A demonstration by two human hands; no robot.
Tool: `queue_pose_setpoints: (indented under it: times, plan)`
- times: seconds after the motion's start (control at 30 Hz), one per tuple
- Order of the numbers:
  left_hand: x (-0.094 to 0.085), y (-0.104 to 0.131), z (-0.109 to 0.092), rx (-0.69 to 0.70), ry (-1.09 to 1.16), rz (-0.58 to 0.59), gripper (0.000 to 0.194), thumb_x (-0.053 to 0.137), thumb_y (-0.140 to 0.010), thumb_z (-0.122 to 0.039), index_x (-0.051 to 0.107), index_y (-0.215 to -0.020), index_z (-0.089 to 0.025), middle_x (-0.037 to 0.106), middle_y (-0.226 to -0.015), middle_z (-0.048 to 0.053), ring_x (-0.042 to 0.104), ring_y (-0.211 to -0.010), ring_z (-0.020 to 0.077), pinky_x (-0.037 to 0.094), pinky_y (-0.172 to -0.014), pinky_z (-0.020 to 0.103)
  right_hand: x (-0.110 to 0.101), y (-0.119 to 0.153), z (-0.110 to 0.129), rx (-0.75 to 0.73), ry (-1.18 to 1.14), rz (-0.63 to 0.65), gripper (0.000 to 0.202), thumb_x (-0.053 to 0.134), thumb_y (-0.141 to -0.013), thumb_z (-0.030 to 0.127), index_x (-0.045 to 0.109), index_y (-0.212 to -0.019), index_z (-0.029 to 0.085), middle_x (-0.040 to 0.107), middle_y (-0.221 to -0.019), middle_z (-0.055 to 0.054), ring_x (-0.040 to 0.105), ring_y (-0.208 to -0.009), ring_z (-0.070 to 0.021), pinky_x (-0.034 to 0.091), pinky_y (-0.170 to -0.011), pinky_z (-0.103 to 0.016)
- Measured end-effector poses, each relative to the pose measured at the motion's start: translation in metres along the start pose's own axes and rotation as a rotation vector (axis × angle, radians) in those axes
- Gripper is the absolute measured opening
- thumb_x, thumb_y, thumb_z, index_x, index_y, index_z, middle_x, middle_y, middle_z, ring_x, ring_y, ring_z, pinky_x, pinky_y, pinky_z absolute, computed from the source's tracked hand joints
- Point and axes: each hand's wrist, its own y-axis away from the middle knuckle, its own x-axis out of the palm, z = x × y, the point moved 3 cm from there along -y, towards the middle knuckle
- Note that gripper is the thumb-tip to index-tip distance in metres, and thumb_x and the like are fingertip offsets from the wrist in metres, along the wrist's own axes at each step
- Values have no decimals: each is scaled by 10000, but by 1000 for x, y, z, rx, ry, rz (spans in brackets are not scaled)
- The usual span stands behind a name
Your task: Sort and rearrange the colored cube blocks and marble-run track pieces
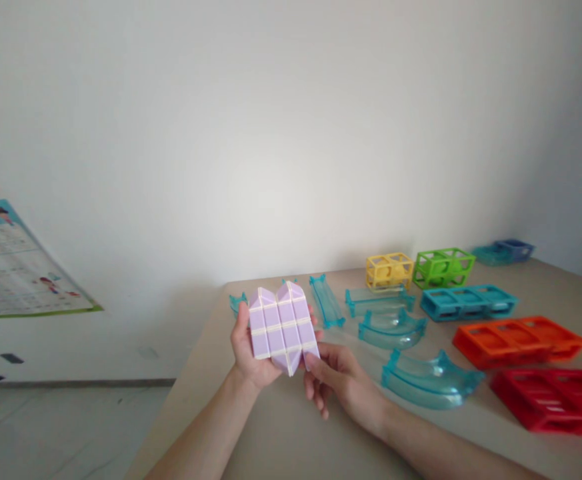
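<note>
A lilac snake puzzle (281,323), made of small blocks with cream seams, is folded into a flat, heart-like shape above the table. Its left side and underside rest in my left hand (251,350), thumb along the edge and fingers behind it. My right hand (338,377) pinches the lower right corner between thumb and fingers, the other fingers curled below. The backs of the blocks are hidden. Just beyond the puzzle lies a straight clear teal track piece (327,301).
On the table (265,433), curved teal track pieces (431,383) lie to the right. Further right stand block frames: yellow (389,270), green (443,268), teal (468,303), orange (518,341) and red (561,400). A blue piece (515,251) sits in the far corner. A poster (25,267) hangs left.
</note>
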Motion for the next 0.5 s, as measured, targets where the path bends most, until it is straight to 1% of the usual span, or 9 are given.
queue_pose_setpoints:
  times: [0.07,0.17,0.27,0.3,0.37,0.43,0.5]
  plan:
    - [1,0,0,2,2,9,895,358,-714,-799,578,-1204,-83,649,-1113,203,548,-1118,408,438,-874,523,1,0,-2,19,14,2,503,538,-785,649,517,-753,147,589,-550,1,478,-365,-76,393,-362,-189]
    - [4,0,-1,13,13,13,865,367,-733,-774,559,-1227,-89,646,-1118,198,566,-1089,396,446,-860,519,1,0,-6,69,71,-31,504,528,-776,664,497,-739,162,571,-496,17,466,-337,-85,370,-340,-191]
    - [9,0,-1,10,14,8,846,359,-753,-754,554,-1229,-82,647,-1107,204,587,-1052,386,453,-848,518,0,2,-6,126,209,-87,488,470,-812,651,509,-777,166,564,-475,22,468,-329,-104,349,-332,-203]
    - [10,0,-1,10,13,-1,840,353,-759,-750,558,-1224,-80,650,-1100,205,592,-1042,384,456,-842,517,-1,3,-3,109,305,-113,470,449,-835,625,523,-777,164,569,-484,16,478,-343,-108,344,-346,-207]
    - [11,0,-2,19,9,-30,825,348,-766,-746,577,-1204,-86,658,-1083,198,601,-1024,379,467,-827,509,-3,5,8,0,581,-192,421,460,-859,552,551,-721,165,586,-522,-5,506,-408,-115,331,-398,-216]
    - [11,0,-2,44,5,-63,793,348,-777,-734,599,-1180,-99,667,-1063,185,608,-1010,371,478,-812,495,-5,8,20,-132,871,-279,371,511,-852,476,560,-646,171,604,-560,-21,521,-477,-122,313,-448,-227]
    - [12,-1,-2,69,1,-82,752,360,-790,-711,607,-1173,-112,677,-1039,172,618,-992,362,487,-798,484,-6,11,28,-189,1063,-323,338,524,-851,426,566,-623,179,621,-584,-30,523,-495,-126,302,-468,-237]
